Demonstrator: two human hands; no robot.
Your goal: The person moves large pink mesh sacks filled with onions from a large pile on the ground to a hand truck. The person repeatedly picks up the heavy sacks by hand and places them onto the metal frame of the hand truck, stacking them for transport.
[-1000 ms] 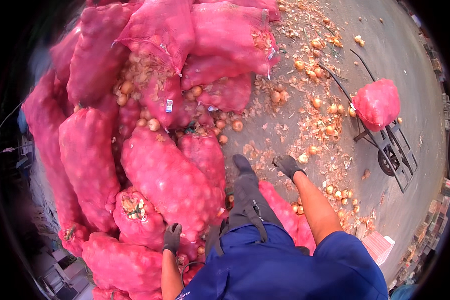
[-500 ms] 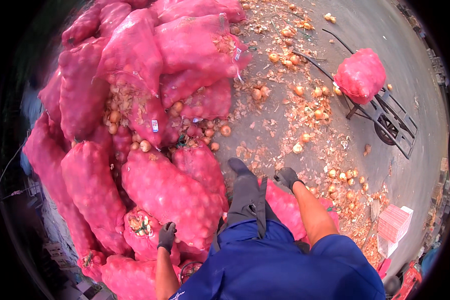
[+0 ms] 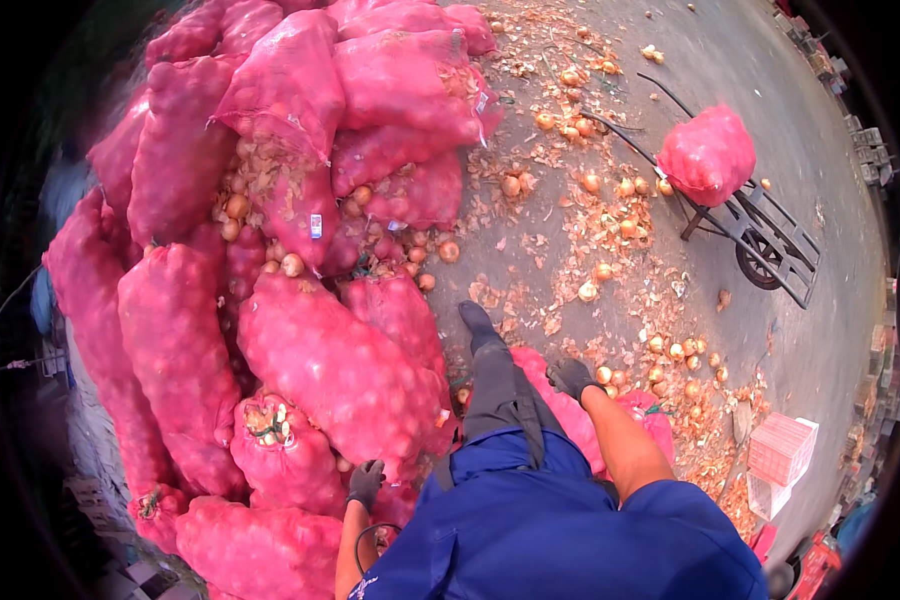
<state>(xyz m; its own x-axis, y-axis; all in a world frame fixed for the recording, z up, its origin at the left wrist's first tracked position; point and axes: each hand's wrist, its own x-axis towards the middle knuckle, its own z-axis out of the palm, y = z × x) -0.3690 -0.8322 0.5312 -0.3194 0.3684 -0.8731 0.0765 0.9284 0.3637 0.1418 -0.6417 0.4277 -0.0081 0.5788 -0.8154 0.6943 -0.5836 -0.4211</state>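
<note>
We look down over our own blue-clad torso onto a heap of red mesh sacks (image 3: pixel 270 250) filled with onions, stacked across the left half of the view on a concrete floor (image 3: pixel 770 120) that lies strewn with onion skins and loose onions (image 3: pixel 620 215). Our left hand (image 3: pixel 366 483), in a dark glove, rests at the lower edge of a large sack (image 3: pixel 340 375) that lies diagonally in the middle of the heap; its fingers are curled against the mesh, but we cannot tell whether they clamp the netting or only press on it. Just left of this hand stands a smaller sack with an open, gathered mouth (image 3: pixel 270 435), onions showing at its top. Our right hand (image 3: pixel 572 377), also gloved, lies on a flatter red sack (image 3: pixel 570 410) on the floor at our right side, beside our dark-trousered leg (image 3: pixel 490 380), whose foot points up the frame; the fingers appear drawn together on the mesh, though we cannot tell how firm the grip is. A scatter of loose onions lies just right of this hand. Well apart, toward the upper right, a hand truck (image 3: pixel 760 240) rests tilted on the floor with a single full red sack (image 3: pixel 707 155) lying on it. A pink crate (image 3: pixel 782 447) stands near the lower right rim.
</note>
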